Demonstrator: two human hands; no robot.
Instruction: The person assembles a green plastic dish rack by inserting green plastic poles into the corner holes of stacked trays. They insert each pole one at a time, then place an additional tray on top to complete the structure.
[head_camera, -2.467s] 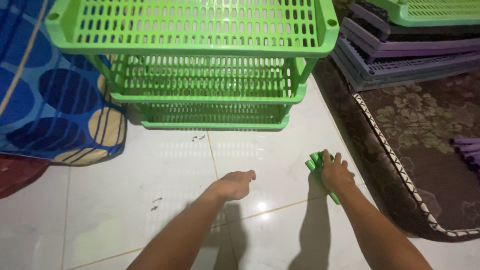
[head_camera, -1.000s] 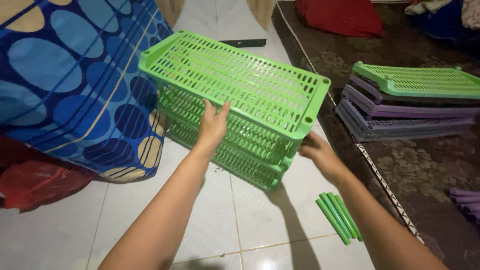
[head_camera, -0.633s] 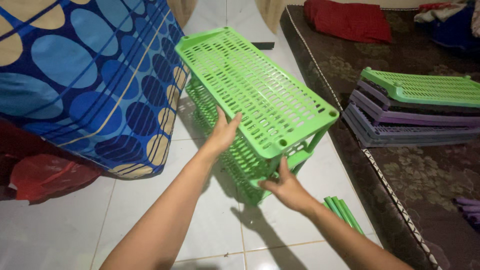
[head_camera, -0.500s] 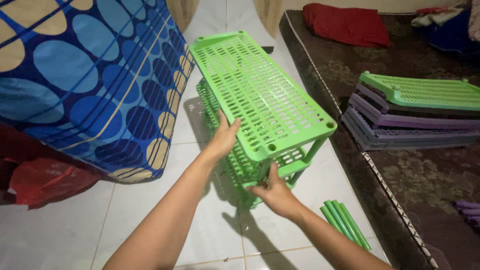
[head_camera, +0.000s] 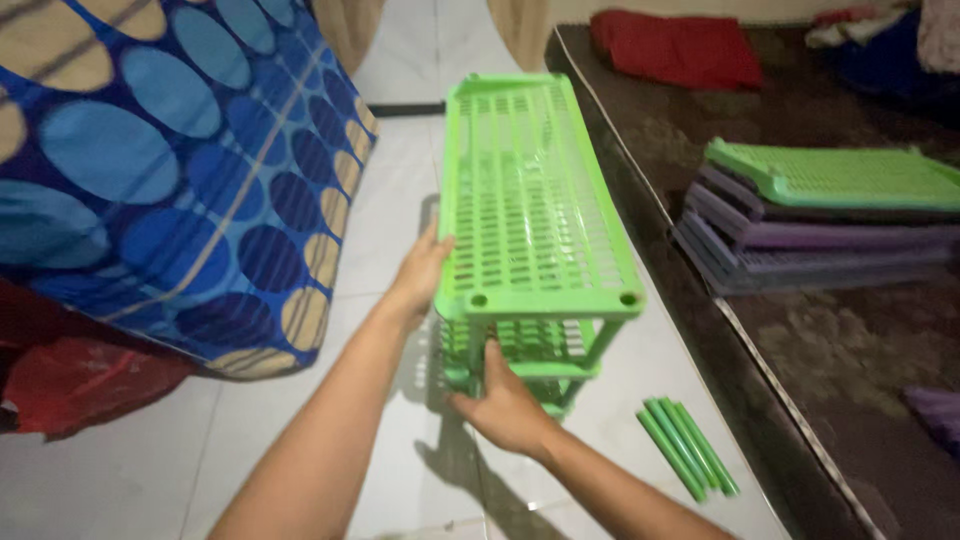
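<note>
Since earlier, green rack (head_camera: 535, 200) turned end-on; left hand (head_camera: 422, 275), right hand (head_camera: 505, 408) both clamped on it.

The green rack (head_camera: 535, 200) is moulded plastic, slotted all over, with a slight sheen. The loose green tubes (head_camera: 686, 446) look like the same smooth plastic. The floor (head_camera: 395, 205) is glossy white tile, pretty reflective. The blue spotted cover (head_camera: 150, 170) is soft matt cloth. The stacked shelves (head_camera: 820, 215) are plastic too, and the dark carpet (head_camera: 840, 350) looks rough and woven.
</note>
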